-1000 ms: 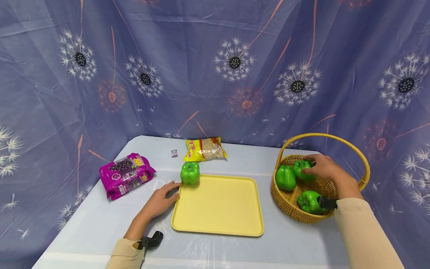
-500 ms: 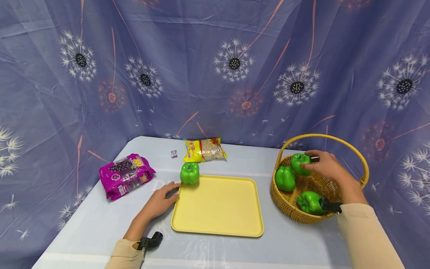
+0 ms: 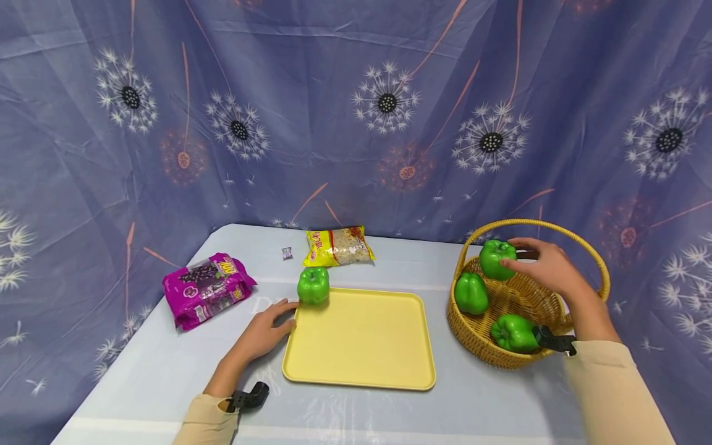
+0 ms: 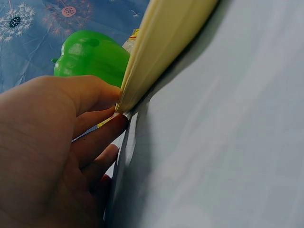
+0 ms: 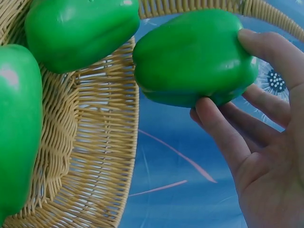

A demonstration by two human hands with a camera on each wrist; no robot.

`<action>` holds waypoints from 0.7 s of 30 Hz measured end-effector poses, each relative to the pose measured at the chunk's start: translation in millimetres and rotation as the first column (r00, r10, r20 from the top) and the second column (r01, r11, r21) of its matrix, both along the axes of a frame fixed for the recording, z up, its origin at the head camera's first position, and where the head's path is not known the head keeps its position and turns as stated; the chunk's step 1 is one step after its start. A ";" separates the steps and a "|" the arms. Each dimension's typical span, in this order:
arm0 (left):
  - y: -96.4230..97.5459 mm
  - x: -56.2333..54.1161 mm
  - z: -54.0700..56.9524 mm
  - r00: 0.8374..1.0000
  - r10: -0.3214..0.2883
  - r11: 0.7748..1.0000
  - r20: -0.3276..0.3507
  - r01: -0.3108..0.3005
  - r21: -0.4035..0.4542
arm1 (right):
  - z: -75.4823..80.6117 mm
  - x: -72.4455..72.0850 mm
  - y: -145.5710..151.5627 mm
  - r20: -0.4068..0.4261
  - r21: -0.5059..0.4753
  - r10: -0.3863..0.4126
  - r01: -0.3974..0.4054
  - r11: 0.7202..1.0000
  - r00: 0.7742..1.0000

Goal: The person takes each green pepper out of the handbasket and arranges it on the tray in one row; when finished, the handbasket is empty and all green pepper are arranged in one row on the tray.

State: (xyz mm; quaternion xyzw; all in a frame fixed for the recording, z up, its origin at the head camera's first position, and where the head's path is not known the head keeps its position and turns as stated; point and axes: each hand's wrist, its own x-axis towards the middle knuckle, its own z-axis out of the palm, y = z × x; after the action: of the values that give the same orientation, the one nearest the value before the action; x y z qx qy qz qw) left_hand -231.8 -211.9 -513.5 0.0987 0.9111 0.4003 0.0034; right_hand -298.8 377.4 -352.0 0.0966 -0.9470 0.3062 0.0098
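My right hand (image 3: 545, 267) holds a green bell pepper (image 3: 497, 259) above the back of the wicker basket (image 3: 471, 346). Thumb and fingertips grip one end of this pepper, as the right wrist view also shows. Two more bell peppers lie in the basket, one at its left side (image 3: 471, 294) and one at the front (image 3: 513, 334). My left hand (image 3: 264, 330) rests beside the yellow tray (image 3: 361, 340), with thumb and fingertips touching its left rim (image 4: 142, 61). Another green bell pepper (image 3: 314, 285) sits at the tray's back left corner, just beyond those fingers.
A purple snack bag (image 3: 208, 290) lies at the table's left. Behind the tray are a yellow snack bag (image 3: 339, 247) and a small wrapped piece (image 3: 287, 253). The basket's tall handle (image 3: 578, 238) arches over it, and a dandelion-print curtain (image 3: 311, 123) hangs behind the table (image 3: 311, 414).
My right hand has raised its bell pepper from inside the basket to above the back rim, moving slightly left. My left hand and the tray have stayed where they were.
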 end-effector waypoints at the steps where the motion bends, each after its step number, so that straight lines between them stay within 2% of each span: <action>1: -0.1 0.1 0.1 1.000 -0.001 1.000 0.002 0.001 0.002 | 0.4 0.4 -0.3 -0.008 -0.002 0.008 -0.008 1.000 1.000; 12: 0.6 -0.6 0.3 1.000 0.007 1.000 0.014 -0.007 0.009 | 5.2 8.3 -12.7 -0.058 0.004 0.062 -0.062 0.998 0.996; 21: 0.6 -0.7 0.0 1.000 0.000 1.000 0.004 -0.001 0.007 | 10.9 18.6 -24.0 -0.050 -0.039 0.098 -0.100 0.994 0.994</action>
State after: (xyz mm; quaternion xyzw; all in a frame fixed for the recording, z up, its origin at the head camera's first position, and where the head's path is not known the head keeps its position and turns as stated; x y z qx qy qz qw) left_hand -232.5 -211.3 -513.5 0.0978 0.9096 0.4037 0.0047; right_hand -280.2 353.5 -341.1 0.1503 -0.9340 0.3236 0.0194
